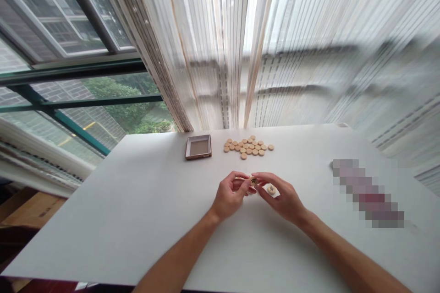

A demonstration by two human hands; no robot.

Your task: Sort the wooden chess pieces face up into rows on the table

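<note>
1. To the right of the open box and nearer the person, a marked disc is being held between the two hands, seemingly just above the white bench.

2. On the side closer to the box, the left hand is pinching this disc, its thumb and forefinger nearly together with only the disc between them; its other fingers are curling behind, probably for steadiness.

3. Farther from the box, the right hand is reaching across in a wide arch, its fingers closing at the tips on the disc's edge. Holding by the rim is presumably leaving the dark character uncovered.

4. Beyond the held disc from the box, a second marked disc is lying face up on the bench, showing through the gap of the right hand, perhaps put there to be within easy reach.

5. Just right of the box, a group of plain-looking discs is lying flat, many touching, likely gathered there so the space near the hands is less crowded.

6. Far right of the box, a blurred-out object is resting; what it is, I cannot tell.
</note>
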